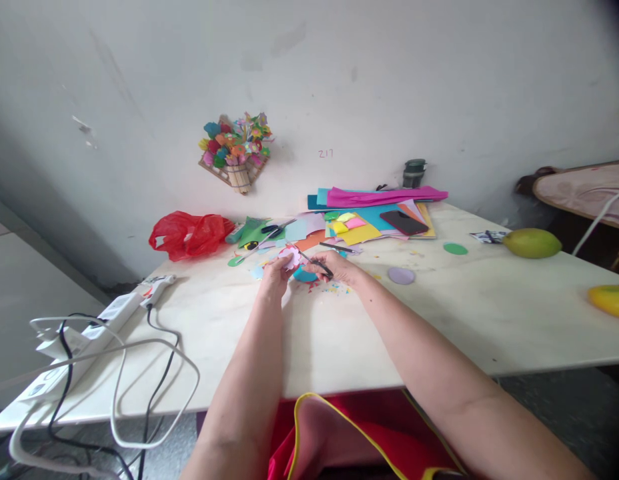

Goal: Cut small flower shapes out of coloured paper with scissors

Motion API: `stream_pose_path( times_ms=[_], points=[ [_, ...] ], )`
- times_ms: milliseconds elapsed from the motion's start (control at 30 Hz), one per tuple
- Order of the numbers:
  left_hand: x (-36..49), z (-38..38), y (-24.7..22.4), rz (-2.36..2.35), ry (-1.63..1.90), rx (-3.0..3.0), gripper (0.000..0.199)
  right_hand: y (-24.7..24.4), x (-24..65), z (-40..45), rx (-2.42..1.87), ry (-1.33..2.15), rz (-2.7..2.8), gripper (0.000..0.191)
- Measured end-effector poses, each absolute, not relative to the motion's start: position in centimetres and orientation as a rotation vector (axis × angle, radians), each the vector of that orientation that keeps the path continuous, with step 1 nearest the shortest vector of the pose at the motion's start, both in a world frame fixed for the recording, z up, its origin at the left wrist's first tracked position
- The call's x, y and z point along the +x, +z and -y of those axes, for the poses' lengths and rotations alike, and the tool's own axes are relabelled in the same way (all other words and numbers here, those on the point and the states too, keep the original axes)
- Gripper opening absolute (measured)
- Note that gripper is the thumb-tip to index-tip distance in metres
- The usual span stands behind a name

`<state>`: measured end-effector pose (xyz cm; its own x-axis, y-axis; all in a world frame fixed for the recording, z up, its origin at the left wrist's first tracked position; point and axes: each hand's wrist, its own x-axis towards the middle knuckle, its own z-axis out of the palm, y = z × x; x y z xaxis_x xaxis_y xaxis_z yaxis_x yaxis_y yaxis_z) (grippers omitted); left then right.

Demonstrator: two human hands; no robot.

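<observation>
My left hand [276, 275] pinches a small pale pink paper piece [289, 258] with a reddish, scalloped-looking edge. In my right hand [335, 267] is a pair of scissors [319, 265], its dark handles around my fingers and its blades pointing left toward the paper. Under both hands lies a blue paper piece [305, 273], partly hidden. Tiny coloured paper scraps [334, 289] are scattered on the table just in front of my right hand. A lilac paper disc [401, 275] lies to the right of it.
Behind my hands are coloured sheets [362, 235], a phone [403, 223] and a second pair of scissors [272, 231]. A red plastic bag [189, 233] sits at back left. Power strips [89, 347] with cables occupy the left edge. A green mango [532, 243] and a green disc [455, 249] lie right.
</observation>
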<state>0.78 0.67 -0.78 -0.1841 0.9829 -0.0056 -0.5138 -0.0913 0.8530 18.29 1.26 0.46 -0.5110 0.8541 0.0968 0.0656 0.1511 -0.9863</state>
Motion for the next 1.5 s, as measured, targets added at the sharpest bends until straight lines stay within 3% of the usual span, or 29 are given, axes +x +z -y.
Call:
stream_pose_path(
  times_ms=[1100, 1500],
  points=[
    [0.61, -1.00, -1.08, -0.972, 1.577, 0.754, 0.022, 0.75, 18.04, -1.19, -0.935, 1.422, 1.721, 0.028],
    [0.72, -0.89, -0.73, -0.943, 1.626, 0.725, 0.012, 0.60, 18.14, -1.25, -0.920, 1.406, 1.754, 0.031]
  ],
)
